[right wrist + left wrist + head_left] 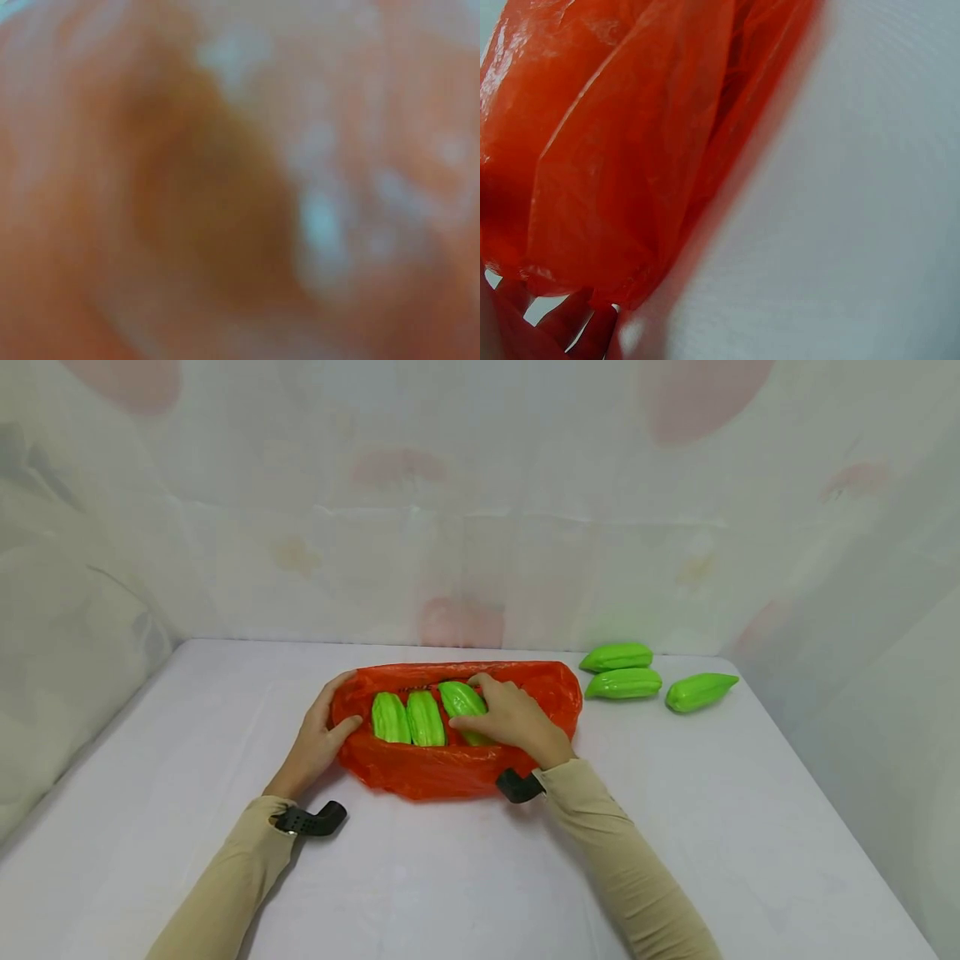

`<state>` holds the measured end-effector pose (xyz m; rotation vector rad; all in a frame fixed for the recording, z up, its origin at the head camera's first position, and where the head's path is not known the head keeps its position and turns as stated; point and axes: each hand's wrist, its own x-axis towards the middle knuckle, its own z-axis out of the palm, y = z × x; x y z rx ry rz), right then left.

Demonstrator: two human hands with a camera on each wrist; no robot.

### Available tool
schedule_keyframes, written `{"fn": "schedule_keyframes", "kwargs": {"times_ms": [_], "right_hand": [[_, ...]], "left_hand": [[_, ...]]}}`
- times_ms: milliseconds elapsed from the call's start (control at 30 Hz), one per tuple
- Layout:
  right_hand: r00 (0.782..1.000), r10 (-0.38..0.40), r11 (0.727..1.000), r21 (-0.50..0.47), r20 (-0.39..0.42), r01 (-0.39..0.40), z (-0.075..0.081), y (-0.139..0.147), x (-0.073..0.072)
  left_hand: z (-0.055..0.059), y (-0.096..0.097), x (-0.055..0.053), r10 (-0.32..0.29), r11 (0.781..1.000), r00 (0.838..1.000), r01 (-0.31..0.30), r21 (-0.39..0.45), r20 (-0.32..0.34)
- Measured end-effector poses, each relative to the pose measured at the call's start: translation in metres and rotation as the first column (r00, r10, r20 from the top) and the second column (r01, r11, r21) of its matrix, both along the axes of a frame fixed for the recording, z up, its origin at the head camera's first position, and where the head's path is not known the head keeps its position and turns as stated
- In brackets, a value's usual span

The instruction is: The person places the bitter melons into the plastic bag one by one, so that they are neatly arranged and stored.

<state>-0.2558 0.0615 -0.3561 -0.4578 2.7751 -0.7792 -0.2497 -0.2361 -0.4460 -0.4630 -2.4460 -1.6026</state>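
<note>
A red plastic bag point(420, 772) lies spread open at mid-table, its mouth facing up. Inside, two ridged green fruits point(391, 718) stand side by side at the left. My left hand point(318, 735) grips the bag's left rim, thumb on the near side; in the left wrist view its fingers point(566, 319) curl under the red film point(622, 172). With thumb and fingers, my right hand point(517, 714) holds a third ridged green fruit point(462, 700) inside the bag, just right of the pair. The right wrist view is a blur of red plastic point(360, 150).
Three more ridged green fruits lie at the back right: one at the rear point(618, 657), one just before it point(624, 683), and one farther right point(701, 692). A white cloth covers the table point(420, 885). A patterned curtain point(480, 527) hangs behind its far edge.
</note>
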Motion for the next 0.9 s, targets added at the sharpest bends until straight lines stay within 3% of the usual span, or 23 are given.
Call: {"fn": "schedule_keyframes", "kwargs": {"times_ms": [567,900], "right_hand": [[0.998,0.004,0.997,-0.079,0.067,0.002,-0.0064,-0.0033,-0.0044],[0.995,0.056,0.988,-0.151,0.082,-0.044,-0.0057,0.0013,-0.0058]], "left_hand": [[0.0002,-0.0002,-0.0001,-0.004,1.000,1.000,0.004,0.002,0.002],[0.0015,-0.0003,0.0006,-0.003,1.000,1.000,0.003,0.004,0.002]]}}
